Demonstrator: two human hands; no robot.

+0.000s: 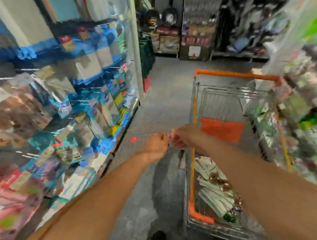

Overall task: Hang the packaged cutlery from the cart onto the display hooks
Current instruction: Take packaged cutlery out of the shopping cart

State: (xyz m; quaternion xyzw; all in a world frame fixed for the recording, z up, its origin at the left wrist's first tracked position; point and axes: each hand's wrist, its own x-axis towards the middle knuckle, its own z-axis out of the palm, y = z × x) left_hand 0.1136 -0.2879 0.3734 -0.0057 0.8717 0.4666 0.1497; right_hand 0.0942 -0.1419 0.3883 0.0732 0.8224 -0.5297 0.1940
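The frame is heavily blurred. My left hand (157, 144) and my right hand (183, 136) meet in mid-air above the aisle floor, just left of the cart's rim. Both have curled fingers pinching a small pale package (172, 141) between them; its contents cannot be made out. The wire cart (195, 110) with orange trim stands to the right. Several pale cutlery packs (212, 188) lie piled in its near end. The display (86, 103) of hanging goods on the left is smeared, and its hooks are not clearly visible.
A second rack of packaged goods (294, 113) crowds the cart on the right. Grey aisle floor (164, 87) runs ahead to shelves with pans (169, 16) at the far end. A dark shoe (158, 238) shows at the bottom edge.
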